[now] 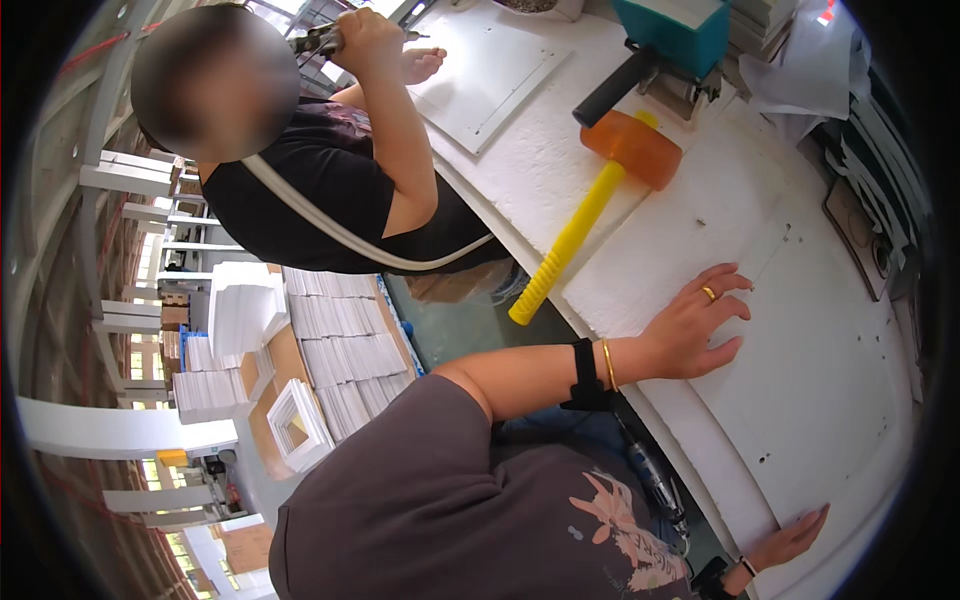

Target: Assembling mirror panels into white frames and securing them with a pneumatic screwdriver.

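Note:
A white flat panel point(810, 370) with small dark holes lies on the white foam-topped bench. Over its upper part is my left hand point(700, 322), palm down, fingers spread and slightly bent, a ring on one finger. Nothing is in its grasp; whether the fingertips press on the panel I cannot tell. At the panel's lower edge my right hand point(793, 538) lies with fingers stretched out, holding nothing visible. A mallet point(630, 150) with an orange head and yellow handle rests on the bench beyond my left hand, its handle end reaching past the bench edge.
A co-worker point(330, 190) at upper left holds a power tool point(318, 42) over another white panel point(490, 85). Near the mallet is a teal box point(672, 35) by a black handle point(612, 90). A pen-shaped tool point(658, 485) hangs at the bench's near side. Stacked white pieces point(340, 350) stand behind.

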Demonstrator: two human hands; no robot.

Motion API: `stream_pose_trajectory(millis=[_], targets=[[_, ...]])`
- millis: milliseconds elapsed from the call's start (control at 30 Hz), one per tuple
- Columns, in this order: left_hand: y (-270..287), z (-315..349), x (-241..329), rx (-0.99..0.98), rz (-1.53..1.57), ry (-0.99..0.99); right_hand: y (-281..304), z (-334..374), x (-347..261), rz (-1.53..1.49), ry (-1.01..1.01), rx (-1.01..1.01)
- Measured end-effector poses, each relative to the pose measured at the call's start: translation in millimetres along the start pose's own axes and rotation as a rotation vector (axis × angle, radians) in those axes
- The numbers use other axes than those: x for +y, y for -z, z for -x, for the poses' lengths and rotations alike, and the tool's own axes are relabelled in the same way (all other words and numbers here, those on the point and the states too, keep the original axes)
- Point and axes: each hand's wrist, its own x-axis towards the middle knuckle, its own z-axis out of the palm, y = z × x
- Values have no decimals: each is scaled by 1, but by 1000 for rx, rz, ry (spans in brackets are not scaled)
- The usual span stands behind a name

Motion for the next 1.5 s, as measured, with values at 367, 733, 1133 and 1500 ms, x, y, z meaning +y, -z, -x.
stream_pose_trajectory(millis=[367, 733, 1133, 1500], targets=[[-1, 1, -2, 23, 14, 11, -2, 0, -6, -30, -40, -16], [81, 9, 67, 123, -71, -361, 3, -4, 15, -48, 44, -24], [238, 31, 75, 666, -634, -339, 2, 0, 17, -95, 63, -17], [349, 43, 78, 1013, -1178, -131, 2, -4, 7, -48, 100, -37]])
